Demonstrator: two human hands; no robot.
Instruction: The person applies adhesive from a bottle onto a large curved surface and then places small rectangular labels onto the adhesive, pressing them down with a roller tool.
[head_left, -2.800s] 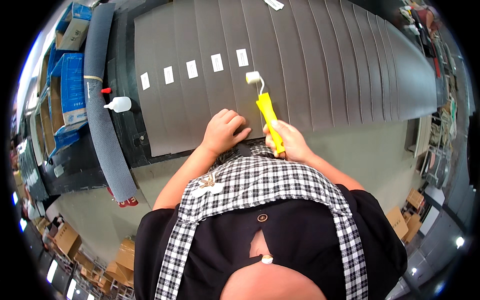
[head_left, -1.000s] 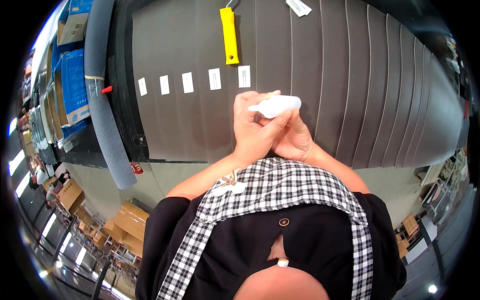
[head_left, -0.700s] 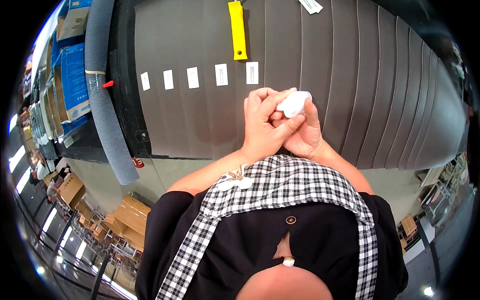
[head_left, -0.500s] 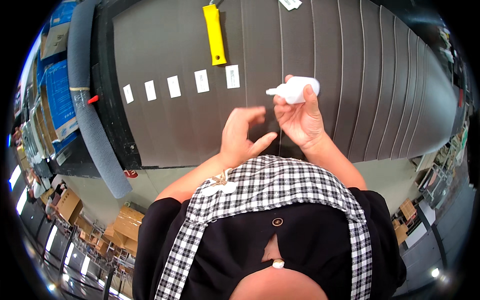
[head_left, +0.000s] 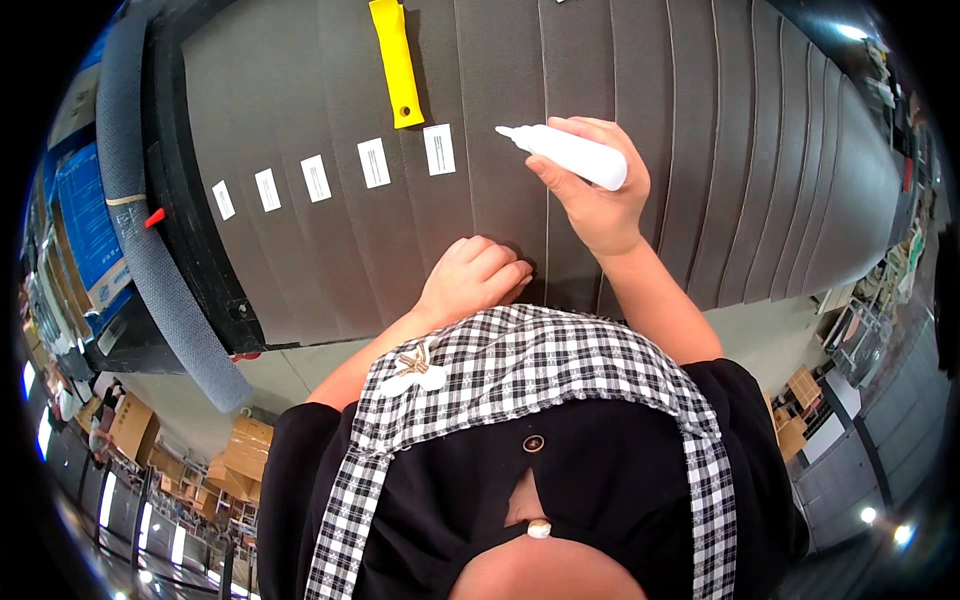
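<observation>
In my right hand (head_left: 605,195) is a white squeeze bottle (head_left: 575,155) with a narrow pointed nozzle. The bottle is tilted, its nozzle pointing left above the dark brown sheets (head_left: 505,210). My left hand (head_left: 476,273) rests at the near edge of the sheets with its fingers curled in; whatever they may hold is hidden. Several small white labels (head_left: 439,150) lie in a row to the left of the nozzle, one on each strip of sheet. Beyond the labels lies a yellow handle (head_left: 397,70), its far end cut off by the frame.
Overlapping sheets with pale edges (head_left: 717,150) fan out to the right. Along the left side runs a grey fabric roll (head_left: 165,270), with a small red piece (head_left: 154,218) beside it. Blue packages (head_left: 95,215) stand further left, and cardboard boxes (head_left: 245,450) are on the floor behind.
My right hand has turned the bottle so its nozzle points further left and away from me. My left hand has curled its fingers and settled on the near edge. The view has shifted slightly.
</observation>
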